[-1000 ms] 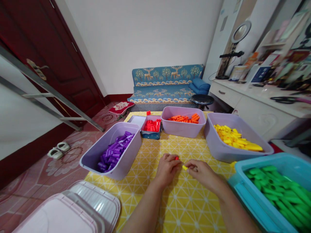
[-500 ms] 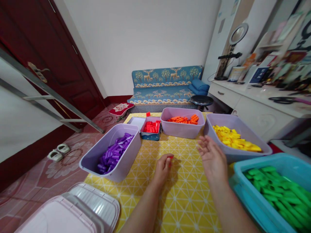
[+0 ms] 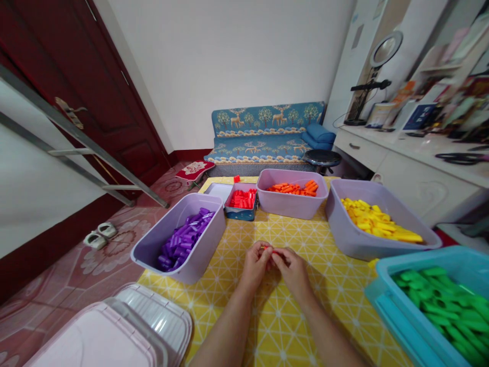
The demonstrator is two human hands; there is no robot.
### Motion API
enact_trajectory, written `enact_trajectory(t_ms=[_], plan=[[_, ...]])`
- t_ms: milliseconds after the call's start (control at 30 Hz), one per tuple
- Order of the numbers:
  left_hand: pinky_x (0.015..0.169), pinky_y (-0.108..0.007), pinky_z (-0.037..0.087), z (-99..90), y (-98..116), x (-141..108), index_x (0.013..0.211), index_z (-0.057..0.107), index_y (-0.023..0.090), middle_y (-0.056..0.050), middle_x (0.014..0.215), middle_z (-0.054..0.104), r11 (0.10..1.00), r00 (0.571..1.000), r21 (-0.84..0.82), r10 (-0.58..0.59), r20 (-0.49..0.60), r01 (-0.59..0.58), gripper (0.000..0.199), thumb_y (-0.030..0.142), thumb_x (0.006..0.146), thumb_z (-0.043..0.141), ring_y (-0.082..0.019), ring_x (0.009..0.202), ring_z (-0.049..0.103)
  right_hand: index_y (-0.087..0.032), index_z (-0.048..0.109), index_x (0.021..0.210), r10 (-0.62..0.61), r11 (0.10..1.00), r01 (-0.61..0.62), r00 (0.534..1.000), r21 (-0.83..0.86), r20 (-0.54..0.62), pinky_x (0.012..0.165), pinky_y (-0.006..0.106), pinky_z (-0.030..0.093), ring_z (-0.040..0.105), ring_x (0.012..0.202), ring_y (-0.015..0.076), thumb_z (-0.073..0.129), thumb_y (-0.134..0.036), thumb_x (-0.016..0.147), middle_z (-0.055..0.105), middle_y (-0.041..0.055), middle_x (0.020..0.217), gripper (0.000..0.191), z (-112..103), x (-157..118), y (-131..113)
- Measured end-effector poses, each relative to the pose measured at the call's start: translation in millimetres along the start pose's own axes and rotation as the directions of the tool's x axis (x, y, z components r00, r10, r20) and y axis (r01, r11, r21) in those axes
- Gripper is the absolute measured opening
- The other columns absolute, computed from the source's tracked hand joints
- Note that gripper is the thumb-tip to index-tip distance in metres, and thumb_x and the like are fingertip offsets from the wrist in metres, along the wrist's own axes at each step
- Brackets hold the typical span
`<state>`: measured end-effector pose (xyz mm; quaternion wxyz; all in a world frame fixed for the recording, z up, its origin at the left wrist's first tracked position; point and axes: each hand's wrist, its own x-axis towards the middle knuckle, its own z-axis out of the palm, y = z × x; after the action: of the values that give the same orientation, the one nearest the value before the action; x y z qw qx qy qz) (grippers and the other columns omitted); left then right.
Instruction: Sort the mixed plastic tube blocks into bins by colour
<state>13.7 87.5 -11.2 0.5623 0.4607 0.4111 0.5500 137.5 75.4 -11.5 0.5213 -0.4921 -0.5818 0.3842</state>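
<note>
Over the middle of the yellow patterned table my left hand (image 3: 255,265) and my right hand (image 3: 293,269) meet fingertip to fingertip. A small red plastic piece (image 3: 275,251) shows between their pinched fingers; most of it is hidden. Beyond the hands, a tin box (image 3: 240,214) holds red plastic pieces (image 3: 243,199), and a lilac bin (image 3: 292,206) holds orange ones (image 3: 292,189). Purple pieces (image 3: 185,239) fill part of the lilac bin (image 3: 200,257) to the left. On the right are yellow pieces (image 3: 374,219) in another lilac bin (image 3: 346,234).
Green pieces (image 3: 445,300) lie in a turquoise bin (image 3: 389,300) at the near right. Stacked lids (image 3: 99,336) occupy the near left corner. A lone red piece (image 3: 237,179) sits by the far edge. Past the table are a sofa (image 3: 263,148) and a black stool (image 3: 323,157).
My right hand has moved left from beside the yellow pieces' bin and closed at the red piece in my left hand. The view has shifted slightly.
</note>
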Motion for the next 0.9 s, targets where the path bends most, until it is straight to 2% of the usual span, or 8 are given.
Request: enact_trajectory(t_ms=[133,267,333,400,533,600,767,900], plan=[[0.044,-0.016,0.037,-5.3,5.8,1.3,0.1,0.063,0.012,-0.004,0.066,0.065,0.96,0.997,-0.273,-0.075,-0.022,0.066,0.051,0.059,0.082,0.058,-0.009,0.05,0.055,-0.018,0.066,0.091,0.133,0.979,-0.12,0.988,0.167,-0.074,0.059,0.029,0.05,0.06,0.062,0.0159,0.062,-0.05,0.081,0.067,0.0041,0.077,0.034,-1.9,-2.5,1.1],[0.07,-0.029,0.056,-15.5,14.5,4.8,0.118,0.053,0.012,-0.017,0.1,0.069,0.69,0.968,-0.693,-0.249,0.044,0.209,0.056,0.059,0.089,0.047,-0.02,0.086,0.069,-0.018,0.062,0.094,0.271,0.907,-0.215,0.956,0.362,-0.109,0.059,0.028,0.051,0.062,0.06,0.015,0.069,-0.053,0.075,0.067,0.0031,0.077,0.04,-5.9,-1.6,0.8],[0.083,-0.035,0.055,-18.6,17.0,5.5,0.12,0.05,0.011,-0.021,0.113,0.065,0.593,0.959,-0.771,-0.274,0.079,0.233,0.05,0.053,0.092,0.045,-0.025,0.104,0.067,-0.018,0.062,0.095,0.269,0.898,-0.211,0.957,0.385,-0.104,0.063,0.029,0.053,0.064,0.064,0.0161,0.072,-0.052,0.072,0.069,0.0045,0.081,0.042,-7.4,-1.1,1.0],[0.09,-0.035,0.053,-19.9,17.0,5.0,0.122,0.047,0.011,-0.023,0.12,0.061,0.569,0.96,-0.79,-0.269,0.084,0.228,0.042,0.041,0.092,0.049,-0.027,0.115,0.061,-0.018,0.063,0.095,0.255,0.901,-0.2,0.962,0.385,-0.096,0.065,0.029,0.053,0.065,0.065,0.0164,0.073,-0.051,0.071,0.069,0.0054,0.083,0.042,-7.7,-1.1,1.4],[0.099,-0.029,0.048,-19.9,11.0,3.2,0.123,0.048,0.013,-0.019,0.126,0.061,0.64,0.97,-0.741,-0.236,0.058,0.2,0.045,0.006,0.079,0.058,-0.023,0.12,0.058,-0.018,0.065,0.096,0.246,0.904,-0.198,0.966,0.379,-0.083,0.066,0.029,0.053,0.065,0.067,0.0161,0.072,-0.05,0.072,0.07,0.0055,0.084,0.041,-6.8,-2.2,0.6],[0.1,-0.027,0.046,-19.6,7.4,3.0,0.121,0.05,0.013,-0.017,0.124,0.062,0.69,0.979,-0.701,-0.199,0.053,0.178,0.051,-0.001,0.073,0.06,-0.021,0.12,0.059,-0.019,0.065,0.098,0.25,0.9,-0.201,0.965,0.386,-0.08,0.067,0.029,0.053,0.064,0.068,0.0159,0.072,-0.05,0.073,0.07,0.005,0.087,0.04,-7.2,-2.7,-1.0],[0.076,-0.021,0.052,-14.8,3.9,0.9,0.115,0.057,0.013,-0.013,0.107,0.069,0.812,0.976,-0.546,-0.214,0.051,0.206,0.045,0.014,0.073,0.073,-0.015,0.092,0.069,-0.023,0.066,0.096,0.25,0.905,-0.189,0.961,0.38,-0.119,0.062,0.027,0.049,0.059,0.065,0.0148,0.067,-0.049,0.077,0.066,0.0015,0.081,0.032,-10.7,-4.1,-5.0],[0.053,-0.019,0.041,-5.7,3.6,-4.4,0.109,0.063,0.014,-0.004,0.08,0.067,0.945,0.979,-0.265,-0.161,0.124,0.189,0.044,0.031,0.071,0.077,-0.008,0.056,0.056,-0.021,0.068,0.094,0.192,0.94,-0.155,0.977,0.305,-0.094,0.058,0.026,0.045,0.053,0.061,0.0149,0.066,-0.048,0.079,0.062,0.0013,0.071,0.031,-12.1,-5.9,-5.8]])
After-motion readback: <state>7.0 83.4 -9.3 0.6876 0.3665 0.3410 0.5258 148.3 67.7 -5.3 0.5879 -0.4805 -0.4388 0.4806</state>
